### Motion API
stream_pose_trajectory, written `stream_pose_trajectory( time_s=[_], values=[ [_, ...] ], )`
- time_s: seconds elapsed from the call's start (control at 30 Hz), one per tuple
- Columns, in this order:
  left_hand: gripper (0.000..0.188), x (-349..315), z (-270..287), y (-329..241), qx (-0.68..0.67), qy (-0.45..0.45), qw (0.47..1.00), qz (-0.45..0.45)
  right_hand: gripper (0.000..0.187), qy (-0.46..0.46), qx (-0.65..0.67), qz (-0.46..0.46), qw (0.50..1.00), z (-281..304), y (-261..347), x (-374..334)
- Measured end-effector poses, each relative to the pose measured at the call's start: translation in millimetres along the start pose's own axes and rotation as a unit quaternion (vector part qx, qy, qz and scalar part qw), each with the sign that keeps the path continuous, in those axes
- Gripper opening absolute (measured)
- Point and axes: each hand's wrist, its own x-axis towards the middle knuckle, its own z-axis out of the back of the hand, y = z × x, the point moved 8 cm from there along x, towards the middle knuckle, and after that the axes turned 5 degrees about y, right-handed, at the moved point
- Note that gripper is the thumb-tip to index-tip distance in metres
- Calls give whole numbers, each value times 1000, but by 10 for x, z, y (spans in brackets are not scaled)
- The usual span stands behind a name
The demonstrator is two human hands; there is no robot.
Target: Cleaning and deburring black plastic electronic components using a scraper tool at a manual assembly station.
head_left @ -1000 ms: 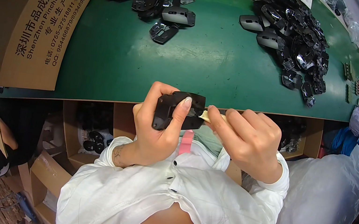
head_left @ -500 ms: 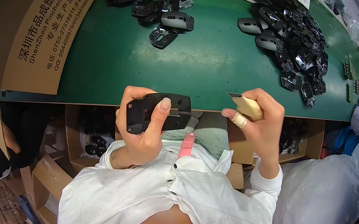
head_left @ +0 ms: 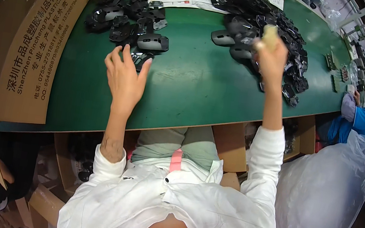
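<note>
Left hand (head_left: 125,80): open, fingers spread over a black shell (head_left: 139,60), partly hiding it; contact cannot be told.
Shell position: near end of the left pile (head_left: 121,30).
Right hand (head_left: 273,61): blurred, closed on a pale yellow tool (head_left: 270,36); tip indiscernible.
Right pile (head_left: 297,53): partly hidden behind the right hand.

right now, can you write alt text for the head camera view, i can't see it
A person's open left hand is at the near edge of a pile of black plastic shells on a green table; the right hand holds a blurred pale yellow object above a larger pile. A brown cardboard box stands at left.
</note>
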Motion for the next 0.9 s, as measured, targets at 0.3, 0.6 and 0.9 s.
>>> stream_pose_trajectory(
  time_s=[0.3, 0.6, 0.9],
  values=[
    [38, 67, -149, 224, -14, 79, 995, 57, 25, -228, -311, 28, 922, 344, -376, 1179],
    [20, -314, 232, 242, -278, 18, 952, 124, 21, 130, -22, 75, 988, -679, 255, -502],
    [19, -758, -106, -214, -767, 27, 597, 232, 19, 252, 383, -72, 886, -1450, 398, -1596]
  ],
)
